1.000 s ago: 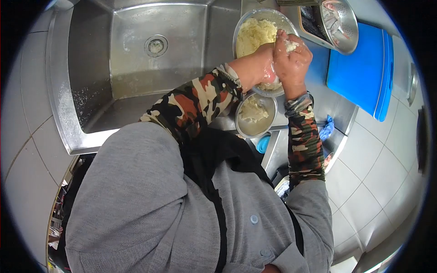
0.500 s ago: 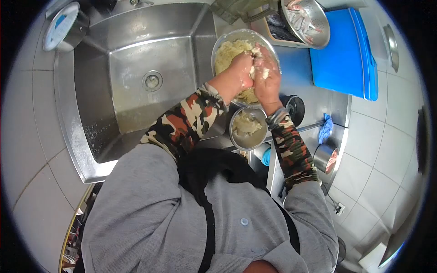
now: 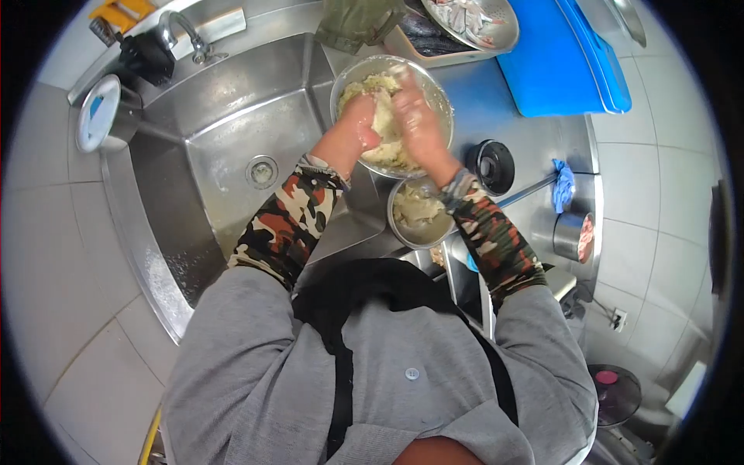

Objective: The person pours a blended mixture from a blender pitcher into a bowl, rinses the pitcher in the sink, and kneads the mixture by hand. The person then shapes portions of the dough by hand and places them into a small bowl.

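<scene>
A round metal bowl [image 3: 443, 139] holds a pale, moist, crumbly mash [image 3: 380, 81], and both my hands are over it. My left hand [image 3: 358, 122] is on the left side, curled against a pale lump [image 3: 384, 116] of the mash; most of its fingers are hidden. Opposite it, my right hand [image 3: 417, 122] has its fingers stretched out and coated with bits of mash, somewhat blurred. Below the large bowl stands a smaller metal bowl [image 3: 399, 232] with more pale paste [image 3: 418, 208] in it.
To the left is a steel sink [image 3: 232, 132] with a faucet [image 3: 182, 31]. A colander of fish [image 3: 469, 22] sits above a tray of dark fish [image 3: 434, 43], beside a blue bin [image 3: 554, 62]. Rightward are a black round dish [image 3: 492, 167], a blue cloth [image 3: 563, 186] and a metal pot [image 3: 570, 235].
My hands have come apart from being pressed together. The right fingers are now stretched out. The camera view has shifted, showing more of the faucet.
</scene>
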Demonstrator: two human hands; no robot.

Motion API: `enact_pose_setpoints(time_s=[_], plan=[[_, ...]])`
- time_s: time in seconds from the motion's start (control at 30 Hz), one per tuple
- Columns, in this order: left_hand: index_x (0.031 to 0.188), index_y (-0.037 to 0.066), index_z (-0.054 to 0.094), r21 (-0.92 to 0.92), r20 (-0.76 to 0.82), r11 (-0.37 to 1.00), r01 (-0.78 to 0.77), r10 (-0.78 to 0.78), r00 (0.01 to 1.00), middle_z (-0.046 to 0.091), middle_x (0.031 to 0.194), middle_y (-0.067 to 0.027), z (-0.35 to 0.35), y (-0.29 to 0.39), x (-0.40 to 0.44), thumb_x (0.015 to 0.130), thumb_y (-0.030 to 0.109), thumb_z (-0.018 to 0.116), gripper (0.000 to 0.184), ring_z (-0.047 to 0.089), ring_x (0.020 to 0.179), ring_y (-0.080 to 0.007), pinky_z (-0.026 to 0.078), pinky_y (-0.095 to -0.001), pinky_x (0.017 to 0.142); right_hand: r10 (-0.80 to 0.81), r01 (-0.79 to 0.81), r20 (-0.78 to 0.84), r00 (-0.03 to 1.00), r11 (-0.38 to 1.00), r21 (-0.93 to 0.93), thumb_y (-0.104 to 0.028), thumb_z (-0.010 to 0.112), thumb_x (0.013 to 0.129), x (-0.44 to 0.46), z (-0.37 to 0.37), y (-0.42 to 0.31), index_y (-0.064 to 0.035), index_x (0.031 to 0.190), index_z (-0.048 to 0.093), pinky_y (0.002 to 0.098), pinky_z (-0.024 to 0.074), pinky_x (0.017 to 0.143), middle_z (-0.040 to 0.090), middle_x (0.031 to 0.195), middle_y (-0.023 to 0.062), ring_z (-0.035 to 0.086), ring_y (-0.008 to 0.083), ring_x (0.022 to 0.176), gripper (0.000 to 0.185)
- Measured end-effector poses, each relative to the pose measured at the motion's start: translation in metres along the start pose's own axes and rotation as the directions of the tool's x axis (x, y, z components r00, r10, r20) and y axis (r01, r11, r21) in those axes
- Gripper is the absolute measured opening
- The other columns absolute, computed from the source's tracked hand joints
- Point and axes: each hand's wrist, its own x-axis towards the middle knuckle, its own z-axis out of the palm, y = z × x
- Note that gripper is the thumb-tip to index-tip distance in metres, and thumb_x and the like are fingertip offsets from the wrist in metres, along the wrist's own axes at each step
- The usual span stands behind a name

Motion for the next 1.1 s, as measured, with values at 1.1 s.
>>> enact_pose_setpoints(time_s=[1.1], plan=[[0.102, 0.010, 0.068, 0.519, 0.638, -0.684, -0.513, -0.090, 0.765, 0.063, 0.106, -0.0160, 0.033, -0.142, -0.078, 0.075, 0.009, 0.060, 0.028, 0.059, 0.098, -0.0343, 0.048, -0.0361, 0.084, 0.305, -0.269, 0.053, 0.951, 0.900, -0.344, -0.024, 0.069, 0.077, -0.015, -0.102, 0.057, -0.0042, 0.110, 0.066, 0.0364, 0.0484, 0.083, 0.065, 0.100, 0.0217, 0.063, 0.0355, 0.092, 0.039]])
